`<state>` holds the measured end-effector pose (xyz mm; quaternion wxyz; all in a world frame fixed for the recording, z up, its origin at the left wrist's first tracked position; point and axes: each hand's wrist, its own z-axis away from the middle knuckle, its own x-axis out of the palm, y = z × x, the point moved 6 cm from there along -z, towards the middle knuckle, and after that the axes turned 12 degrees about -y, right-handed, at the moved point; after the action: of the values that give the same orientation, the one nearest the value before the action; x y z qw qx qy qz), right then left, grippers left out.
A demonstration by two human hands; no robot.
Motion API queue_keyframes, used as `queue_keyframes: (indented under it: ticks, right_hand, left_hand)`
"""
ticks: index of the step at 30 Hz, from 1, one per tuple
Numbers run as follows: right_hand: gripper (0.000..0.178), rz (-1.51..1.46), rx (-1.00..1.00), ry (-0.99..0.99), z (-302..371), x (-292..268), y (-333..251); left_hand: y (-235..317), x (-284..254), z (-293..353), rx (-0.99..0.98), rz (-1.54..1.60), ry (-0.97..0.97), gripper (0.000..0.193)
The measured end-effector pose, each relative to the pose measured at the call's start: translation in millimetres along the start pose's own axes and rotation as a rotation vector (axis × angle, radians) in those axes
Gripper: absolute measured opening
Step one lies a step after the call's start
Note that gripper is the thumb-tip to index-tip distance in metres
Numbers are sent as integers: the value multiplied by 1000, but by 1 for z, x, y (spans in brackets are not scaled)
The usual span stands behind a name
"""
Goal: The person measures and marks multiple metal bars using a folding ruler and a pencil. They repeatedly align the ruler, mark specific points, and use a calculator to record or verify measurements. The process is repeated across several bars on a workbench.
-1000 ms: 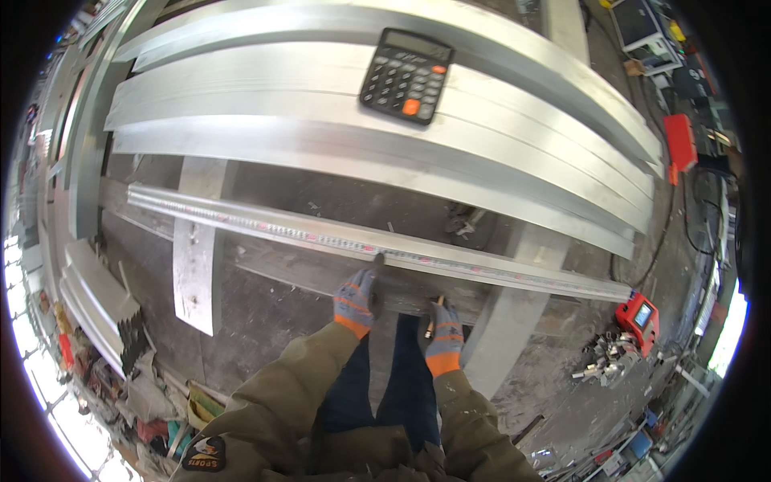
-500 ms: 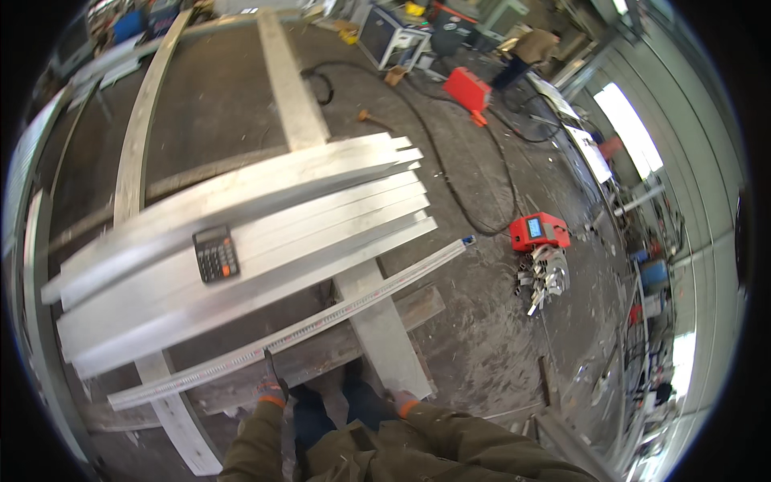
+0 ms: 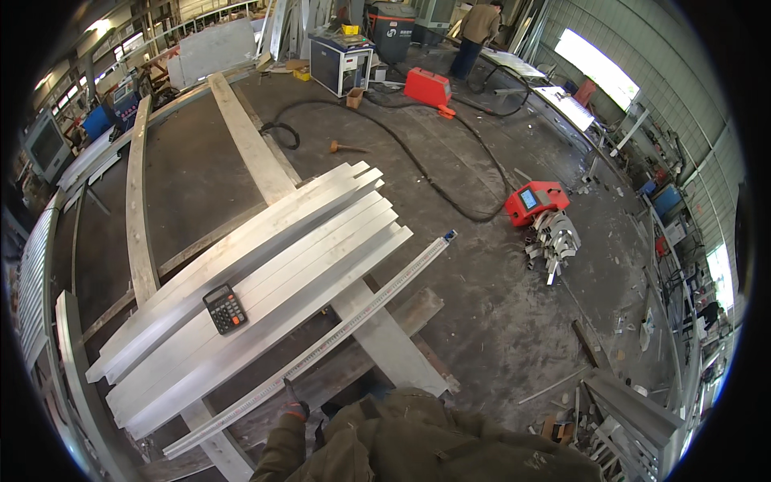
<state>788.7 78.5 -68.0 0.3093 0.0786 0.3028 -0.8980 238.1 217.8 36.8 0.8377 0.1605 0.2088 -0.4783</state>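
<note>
At the far left, well away from the left hand, a long pale beam lies across the floor. Nearer, to the left of the left hand and beyond it, the wide silver bars lie side by side, with a black calculator resting on them. Next comes the left hand, gloved with an orange cuff, just beside a slim metal bar; a dark, narrow shape juts from it toward the bar, but I cannot tell whether the fingers grip anything. A measuring tape lies along that bar, its blue end ahead and to the right of the hand. The right hand is out of sight, so its state cannot be told. Farther right of the left hand and ahead, a red machine with a lit screen stands touching metal offcuts.
</note>
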Motion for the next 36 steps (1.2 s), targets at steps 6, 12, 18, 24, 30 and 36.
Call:
queue_keyframes:
  ticks: [6, 12, 18, 24, 30, 36]
  right_hand:
    - [28, -213, -156, 213, -48, -74, -133]
    - [21, -82, -625, 298, -76, -113, -365]
    - [31, 205, -1150, 185, -87, -22, -607]
    - [42, 348, -1147, 136, -135, 82, -738]
    - [51, 501, -1154, 134, -173, 138, -776]
    - [53, 632, -1078, 186, -186, 152, -787]
  left_hand:
    - [-22, 61, -67, 261, -426, -109, 45]
    - [-10, 52, -33, 5, 25, -47, 69]
    - [22, -20, 58, -32, 276, -1, 83]
    - [21, -5, 51, -10, 327, 57, 83]
    - [24, 10, 44, -28, 263, 130, 78]
    - [29, -4, 48, -32, 301, -54, 72]
